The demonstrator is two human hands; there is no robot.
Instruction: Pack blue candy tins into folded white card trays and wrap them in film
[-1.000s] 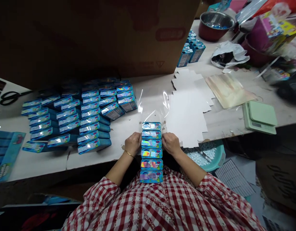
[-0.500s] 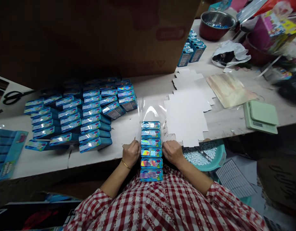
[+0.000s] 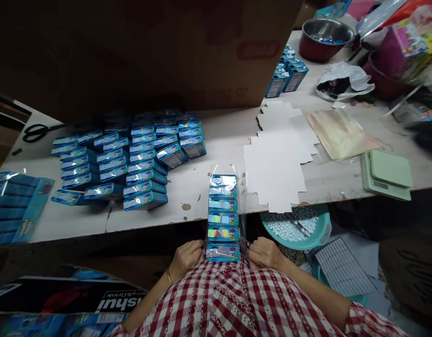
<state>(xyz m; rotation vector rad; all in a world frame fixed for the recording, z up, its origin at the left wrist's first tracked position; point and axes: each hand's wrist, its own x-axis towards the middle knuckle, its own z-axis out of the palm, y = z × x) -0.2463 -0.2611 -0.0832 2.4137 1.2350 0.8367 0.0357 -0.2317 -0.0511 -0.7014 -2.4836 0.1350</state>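
Note:
A row of several small blue boxes (image 3: 223, 218) with shiny tops runs from the table's front edge back to my shirt. Clear plastic film (image 3: 242, 182) surrounds the row and sticks out past its far end. My left hand (image 3: 188, 256) is closed at the near left corner of the row, gripping the film's edge. On the opposite side, my right hand (image 3: 265, 252) is closed on the film too, beside the nearest boxes. Both hands are below the table edge, close to my body.
Standing blue boxes (image 3: 142, 178) fill the table's left, with a wrapped pack (image 3: 17, 210) beside them. A large carton (image 3: 149, 56) rises behind. White card sheets (image 3: 277, 164), a green scale (image 3: 387, 173) and a basin of white pellets (image 3: 323, 234) are on the right.
Both hands have slid toward my body along the sides of the row, and the film's loose far end has drawn in closer to the boxes. The view has shifted slightly.

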